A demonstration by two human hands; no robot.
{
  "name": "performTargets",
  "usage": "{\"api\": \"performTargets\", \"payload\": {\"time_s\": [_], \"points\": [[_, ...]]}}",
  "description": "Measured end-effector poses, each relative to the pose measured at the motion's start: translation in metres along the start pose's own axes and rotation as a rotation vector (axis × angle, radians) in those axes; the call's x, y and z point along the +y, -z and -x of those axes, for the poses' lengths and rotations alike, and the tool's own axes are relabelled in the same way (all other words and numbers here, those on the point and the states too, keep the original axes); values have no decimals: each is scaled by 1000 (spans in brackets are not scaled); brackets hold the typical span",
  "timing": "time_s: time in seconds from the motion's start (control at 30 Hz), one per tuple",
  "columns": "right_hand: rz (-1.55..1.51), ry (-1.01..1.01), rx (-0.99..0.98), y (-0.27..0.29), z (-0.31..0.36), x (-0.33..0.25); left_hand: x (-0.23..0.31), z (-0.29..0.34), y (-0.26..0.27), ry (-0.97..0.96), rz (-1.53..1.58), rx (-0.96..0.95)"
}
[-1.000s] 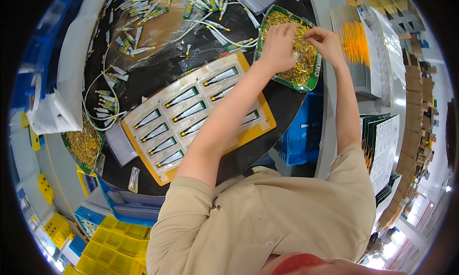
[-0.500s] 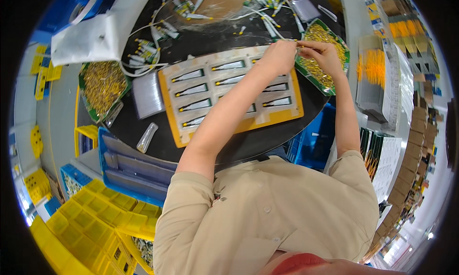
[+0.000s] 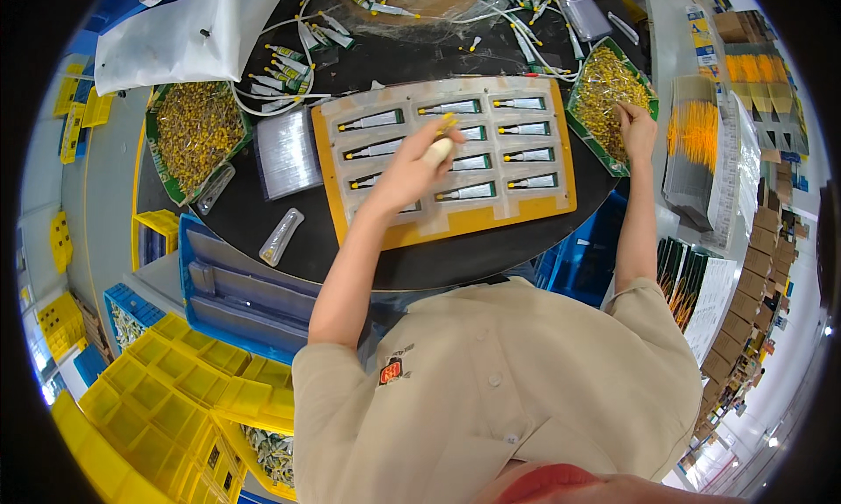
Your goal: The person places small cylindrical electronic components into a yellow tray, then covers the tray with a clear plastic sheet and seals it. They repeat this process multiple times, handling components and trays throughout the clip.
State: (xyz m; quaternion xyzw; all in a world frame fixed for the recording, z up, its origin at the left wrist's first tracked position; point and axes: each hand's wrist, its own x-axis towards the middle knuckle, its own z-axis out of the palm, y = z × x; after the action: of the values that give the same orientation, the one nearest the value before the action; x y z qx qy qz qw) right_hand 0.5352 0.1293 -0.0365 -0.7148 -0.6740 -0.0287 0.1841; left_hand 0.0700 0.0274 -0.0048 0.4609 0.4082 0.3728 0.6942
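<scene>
A yellow-edged tray [image 3: 477, 232] with a pale insert lies on the black round table, and small silver tubes [image 3: 464, 191] with yellow tips sit in its slots. Over the tray's middle, my left hand [image 3: 407, 171] is closed with a small yellow cap [image 3: 448, 120] between its fingertips. Something whitish, like a finger cot, covers one of its digits. My right hand [image 3: 639, 132] reaches into the inner side of a green bin [image 3: 650, 91] heaped with small yellow-tipped parts [image 3: 604, 88]. Its fingers are pinched together, and what they hold is too small to make out.
Another green bin [image 3: 232, 158] of yellow-tipped parts stands at the left, beside stacked clear plastic sheets [image 3: 285, 158]. A clear plastic piece [image 3: 280, 237] lies near the table edge. Loose tubes [image 3: 285, 66] and white cords surround the far side. Blue trays [image 3: 250, 307] and yellow crates [image 3: 166, 373] stand lower left.
My hands, together near the tray's far right corner before, have parted. The left moved left over the tray; the right went down to the right-hand green bin. The view shifted slightly.
</scene>
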Motion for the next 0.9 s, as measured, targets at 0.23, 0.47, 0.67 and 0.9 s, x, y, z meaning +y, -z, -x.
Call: {"api": "performTargets", "payload": {"time_s": [0.23, 0.47, 0.67, 0.9], "points": [[-594, 267, -27, 5, 35, -191, 9, 58, 31, 81, -275, 207], [-749, 970, -458, 1, 77, -323, 9, 61, 23, -135, -791, 242], [-702, 943, -425, 0, 65, -301, 13, 60, 33, -66, -843, 186], [-533, 781, -122, -38, 27, -254, 14, 14, 75, -381, -1164, 442]]}}
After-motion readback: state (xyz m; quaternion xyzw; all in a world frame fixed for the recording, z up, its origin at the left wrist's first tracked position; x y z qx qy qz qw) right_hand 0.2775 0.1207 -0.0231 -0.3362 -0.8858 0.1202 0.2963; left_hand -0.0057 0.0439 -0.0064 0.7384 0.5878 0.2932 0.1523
